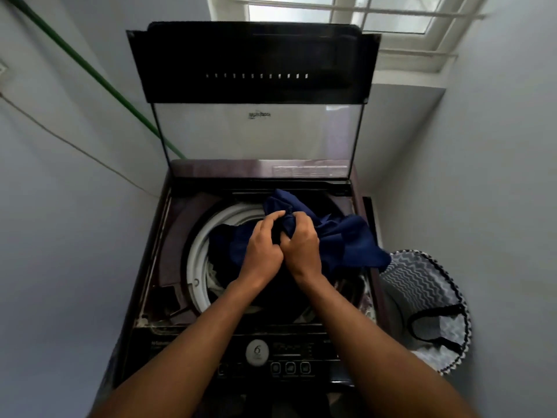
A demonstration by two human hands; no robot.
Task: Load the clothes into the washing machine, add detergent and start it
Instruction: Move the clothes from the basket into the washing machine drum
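My left hand (262, 248) and right hand (302, 245) both grip the navy garment (343, 236), bunched over the washing machine's (168, 236) open drum (197, 251).

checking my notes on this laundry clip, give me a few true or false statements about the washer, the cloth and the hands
1. The washing machine's lid is raised. True.
2. Both hands grip the dark blue garment over the drum. True: the left hand and right hand bunch it together.
3. The garment lies fully inside the drum. False: part drapes over the machine's right edge.
4. The laundry basket stands left of the machine. False: it stands on the right.
5. A hand is pressing the control panel. False: neither hand touches it.
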